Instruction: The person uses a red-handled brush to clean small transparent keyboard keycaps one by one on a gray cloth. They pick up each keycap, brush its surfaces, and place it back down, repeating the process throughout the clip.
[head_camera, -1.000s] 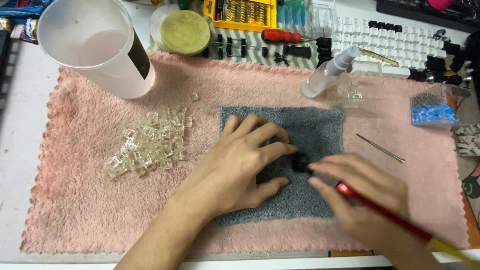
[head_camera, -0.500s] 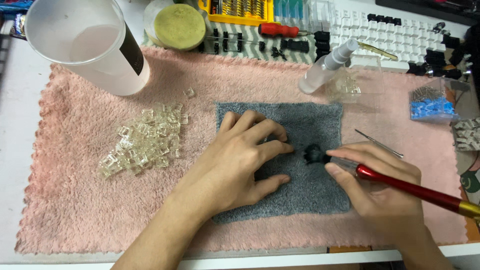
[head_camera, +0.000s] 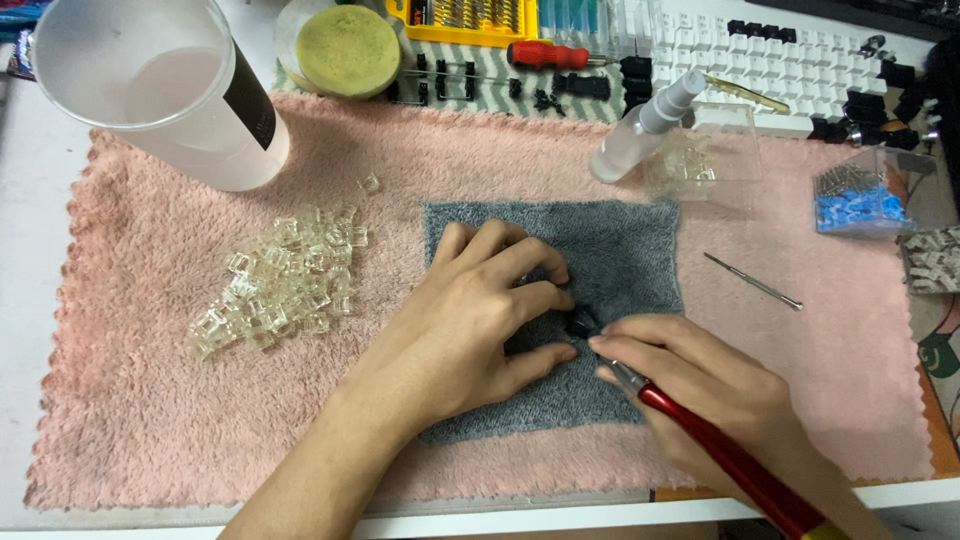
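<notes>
Both hands work one small black part (head_camera: 583, 322) on the grey cloth (head_camera: 640, 240): left hand (head_camera: 480, 320) pinches it, right hand (head_camera: 700, 385) grips a red tool (head_camera: 720, 450) whose tip meets it, likely needing steady, precise pressure at that tip.

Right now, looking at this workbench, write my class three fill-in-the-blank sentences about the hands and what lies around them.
1. The right hand holds a tool with a ____ handle.
2. Both hands work over a small ____ cloth.
3. The heap of clear plastic parts lies on the ____ towel.

Missing words: red; grey; pink
</notes>
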